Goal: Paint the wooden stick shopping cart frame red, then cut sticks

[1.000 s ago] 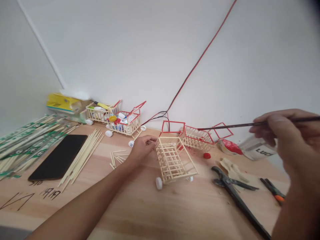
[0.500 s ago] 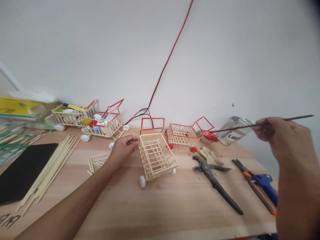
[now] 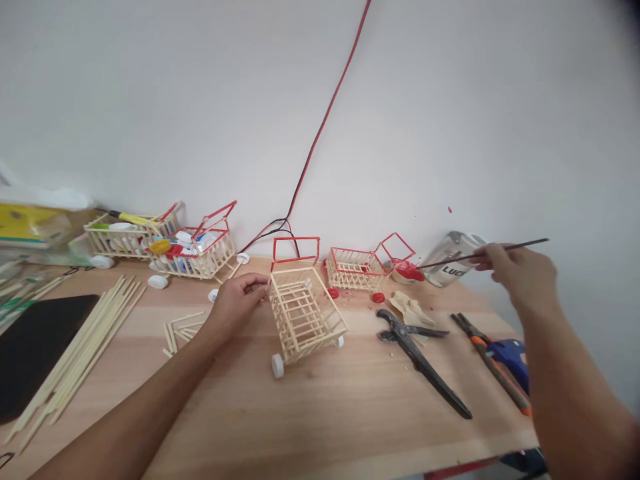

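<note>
My left hand [image 3: 243, 300] pinches the upper left corner of a small stick-built shopping cart [image 3: 300, 313]. Bare wood makes up its basket, white round wheels are fitted below, and its handle [image 3: 296, 239] is red. At the right, my right hand [image 3: 520, 273] grips a thin dark paintbrush [image 3: 527, 243] between thumb and fingers. The brush's tip reaches a small cup of red paint [image 3: 407, 270] by the wall; bristles cannot be made out. Beside that cup, a second cart [image 3: 355, 267] has a red rim, red handle and red wheels.
Two carts [image 3: 195, 257] filled with bottle caps stand left by the wall. Loose sticks [image 3: 80, 353] lie beside a black slab [image 3: 40, 347]. Black pincers [image 3: 425, 360], orange-handled pliers [image 3: 493, 367], a blue tool [image 3: 507, 353] and a tilted container [image 3: 453, 257] are at the right.
My right hand has moved left and slightly down relative to the bench, bringing the paintbrush closer over the paint cup. The view has shifted a little to the right; my left hand keeps its hold.
</note>
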